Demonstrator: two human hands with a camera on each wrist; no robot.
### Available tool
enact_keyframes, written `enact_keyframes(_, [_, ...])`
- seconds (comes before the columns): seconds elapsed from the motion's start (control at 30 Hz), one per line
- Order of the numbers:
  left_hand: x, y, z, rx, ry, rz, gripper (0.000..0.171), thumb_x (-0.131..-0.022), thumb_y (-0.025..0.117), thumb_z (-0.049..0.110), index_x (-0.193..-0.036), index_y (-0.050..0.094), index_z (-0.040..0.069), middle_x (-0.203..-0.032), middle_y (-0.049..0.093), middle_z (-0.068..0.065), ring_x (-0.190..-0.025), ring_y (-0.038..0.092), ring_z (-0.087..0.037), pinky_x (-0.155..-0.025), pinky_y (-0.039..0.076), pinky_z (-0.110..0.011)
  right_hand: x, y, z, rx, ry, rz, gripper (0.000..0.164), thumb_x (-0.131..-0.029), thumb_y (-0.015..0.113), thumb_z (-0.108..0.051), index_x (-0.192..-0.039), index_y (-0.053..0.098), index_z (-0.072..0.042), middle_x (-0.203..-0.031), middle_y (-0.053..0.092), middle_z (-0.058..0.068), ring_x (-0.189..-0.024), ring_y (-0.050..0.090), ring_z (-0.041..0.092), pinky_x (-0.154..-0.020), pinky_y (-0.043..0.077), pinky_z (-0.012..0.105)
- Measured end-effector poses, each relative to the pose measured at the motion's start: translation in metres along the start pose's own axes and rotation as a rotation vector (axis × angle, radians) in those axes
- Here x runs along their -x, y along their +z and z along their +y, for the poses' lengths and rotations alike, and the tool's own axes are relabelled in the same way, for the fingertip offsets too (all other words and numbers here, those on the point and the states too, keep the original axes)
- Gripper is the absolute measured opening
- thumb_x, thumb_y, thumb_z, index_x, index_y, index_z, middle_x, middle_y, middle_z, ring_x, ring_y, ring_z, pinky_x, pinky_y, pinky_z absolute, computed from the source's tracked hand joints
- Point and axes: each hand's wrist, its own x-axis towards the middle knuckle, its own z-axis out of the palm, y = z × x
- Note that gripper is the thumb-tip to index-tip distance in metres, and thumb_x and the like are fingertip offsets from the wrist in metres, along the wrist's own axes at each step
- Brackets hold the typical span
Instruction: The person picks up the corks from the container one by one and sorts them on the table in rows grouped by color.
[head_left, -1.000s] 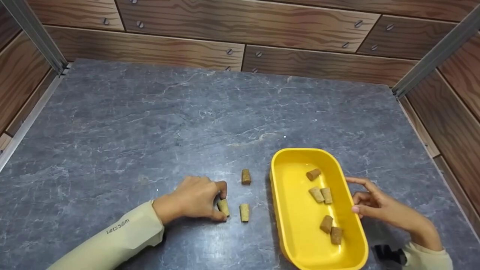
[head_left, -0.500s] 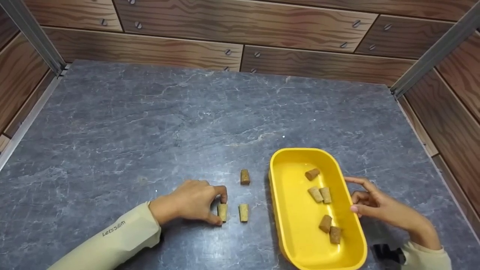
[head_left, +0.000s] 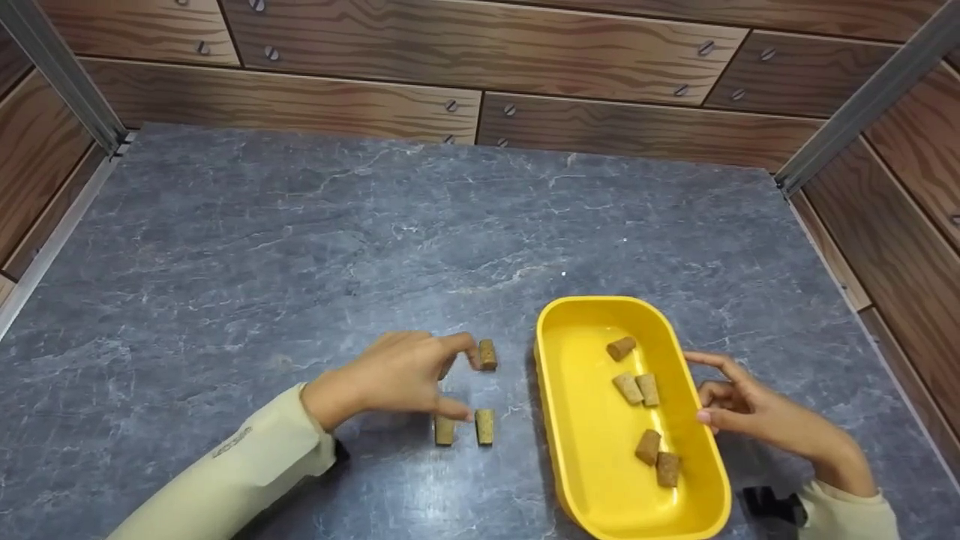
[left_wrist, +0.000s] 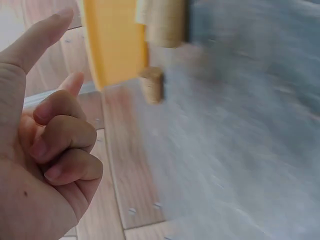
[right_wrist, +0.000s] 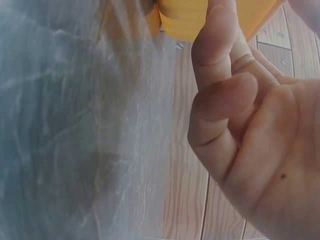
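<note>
My left hand hovers over the corks with thumb and index finger spread apart, holding nothing; its other fingers are curled in the left wrist view. The index fingertip is beside a brown cork. Below the thumb are two paler corks, the left one partly covered by the hand and the right one near the thumb tip. My right hand rests against the right side of a yellow plastic tub, thumb and index fingertips touching its edge. Several corks lie inside the tub.
The grey marbled tabletop surrounds everything. Wood-patterned panels wall it at the back and both sides, with metal posts at the corners. A black strap sits near the right sleeve.
My left hand has straightened and let go of the left pale cork, then moved up and right toward the brown cork. My right hand stays at the tub's side.
</note>
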Motion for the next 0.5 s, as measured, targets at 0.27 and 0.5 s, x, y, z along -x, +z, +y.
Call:
enact_keyframes(0.27, [-0.027, -0.007, 0.028, 0.038, 0.128, 0.033, 0.048, -0.077, 0.078, 0.044, -0.116, 0.061, 0.021, -0.065, 0.049, 0.009, -0.052, 0.034, -0.004, -0.048, 0.028, -0.020, 0.000, -0.001, 0.001, -0.003, -0.011, -0.002, 0.064, -0.100, 0.036, 0.005, -0.152, 0.014, -0.026, -0.101, 0.063, -0.001, -0.084, 0.062, 0.008, -0.075, 0.055, 0.033])
enact_keyframes(0.5, [-0.055, -0.001, 0.050, 0.066, 0.204, 0.013, 0.048, -0.078, 0.078, 0.043, -0.118, 0.061, 0.022, -0.067, 0.051, 0.008, -0.056, 0.040, -0.003, -0.049, 0.029, -0.018, -0.001, -0.001, 0.002, -0.011, -0.033, -0.016, 0.064, -0.100, 0.036, 0.006, -0.152, 0.012, -0.022, -0.100, 0.063, 0.000, -0.083, 0.061, 0.008, -0.073, 0.054, 0.033])
